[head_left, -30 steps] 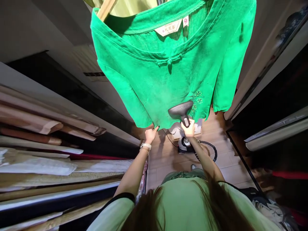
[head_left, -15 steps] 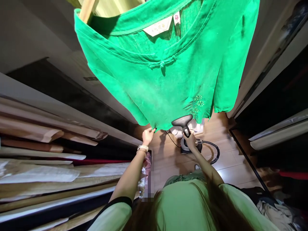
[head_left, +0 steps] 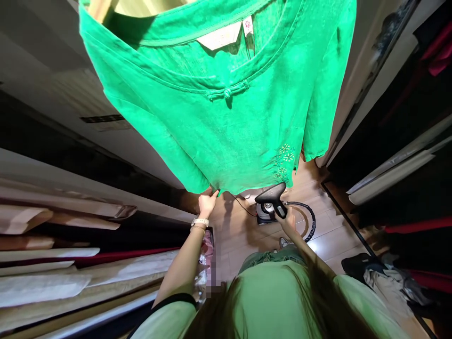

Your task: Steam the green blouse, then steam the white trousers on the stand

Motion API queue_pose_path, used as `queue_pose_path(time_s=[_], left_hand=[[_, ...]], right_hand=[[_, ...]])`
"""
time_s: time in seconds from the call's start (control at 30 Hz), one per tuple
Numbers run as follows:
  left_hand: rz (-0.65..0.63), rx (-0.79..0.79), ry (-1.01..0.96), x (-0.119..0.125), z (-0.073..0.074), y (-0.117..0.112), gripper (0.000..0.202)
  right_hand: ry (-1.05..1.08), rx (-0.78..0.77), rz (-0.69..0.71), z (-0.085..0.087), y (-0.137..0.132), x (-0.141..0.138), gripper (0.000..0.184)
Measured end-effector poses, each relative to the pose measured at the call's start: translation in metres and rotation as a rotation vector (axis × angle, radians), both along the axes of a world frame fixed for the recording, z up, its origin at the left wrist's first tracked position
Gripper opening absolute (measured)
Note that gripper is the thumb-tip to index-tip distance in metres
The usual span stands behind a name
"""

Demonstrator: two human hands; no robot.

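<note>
A bright green linen top (head_left: 201, 108) hangs above me on a wooden hanger (head_left: 99, 8), with a knotted frog button (head_left: 228, 92) at its neckline and floral embroidery (head_left: 284, 160) near the lower hem. My left hand (head_left: 207, 204) pinches the bottom hem of the top. My right hand (head_left: 288, 223) grips the handle of a dark grey garment steamer head (head_left: 273, 196), which is just below the hem. Under that head, the steamer's base unit (head_left: 264, 213) stands on the floor, partly hidden. A coiled black hose (head_left: 307, 219) curves beside it.
Long rolls of paper or fabric (head_left: 70, 259) lie stacked on shelves to the left. Dark wardrobe shelving (head_left: 395, 160) runs along the right. A heap of clothes (head_left: 388, 282) lies at lower right. The wooden floor (head_left: 318, 193) stretches between them.
The steamer head has dropped from against the hem to below it, with my right hand lower. The top sits further left and higher in view. My left hand still pinches the hem.
</note>
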State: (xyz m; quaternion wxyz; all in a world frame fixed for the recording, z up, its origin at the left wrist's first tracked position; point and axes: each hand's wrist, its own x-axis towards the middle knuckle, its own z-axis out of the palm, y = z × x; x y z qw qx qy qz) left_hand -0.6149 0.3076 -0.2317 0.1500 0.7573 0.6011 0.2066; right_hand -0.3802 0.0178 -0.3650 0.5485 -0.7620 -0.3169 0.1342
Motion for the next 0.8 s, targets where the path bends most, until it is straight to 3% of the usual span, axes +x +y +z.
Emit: queue_pose_path(time_s=[0.1,0.17,0.23,0.37,0.5,0.63,0.73,0.8], left_hand=[[0.025,-0.035,-0.015,-0.009,-0.002,0.0,0.034],[0.002,-0.038,-0.075,-0.016,-0.005,-0.001,0.033],[-0.017,-0.051,-0.129,-0.024,-0.009,-0.001,0.033],[-0.01,-0.061,-0.15,-0.037,-0.016,-0.003,0.037],[0.017,-0.017,-0.116,-0.046,-0.017,-0.003,0.037],[0.016,0.011,-0.067,-0.052,-0.01,0.0,0.037],[0.026,0.029,-0.055,-0.055,-0.004,0.004,0.037],[0.035,0.036,-0.046,-0.057,-0.002,0.005,0.038]], right_hand=[[0.026,0.022,-0.045,0.016,-0.016,-0.002,0.054],[0.012,0.063,-0.08,0.036,-0.022,-0.003,0.056],[-0.022,0.092,-0.101,0.066,-0.021,-0.002,0.057],[-0.106,0.104,-0.166,0.143,0.001,0.011,0.06],[-0.404,0.09,-0.112,0.213,0.019,0.04,0.063],[-0.807,-0.032,0.051,0.27,0.015,0.072,0.056],[-1.033,-0.22,0.141,0.301,0.014,0.088,0.055],[-1.127,-0.327,0.174,0.312,0.019,0.093,0.054]])
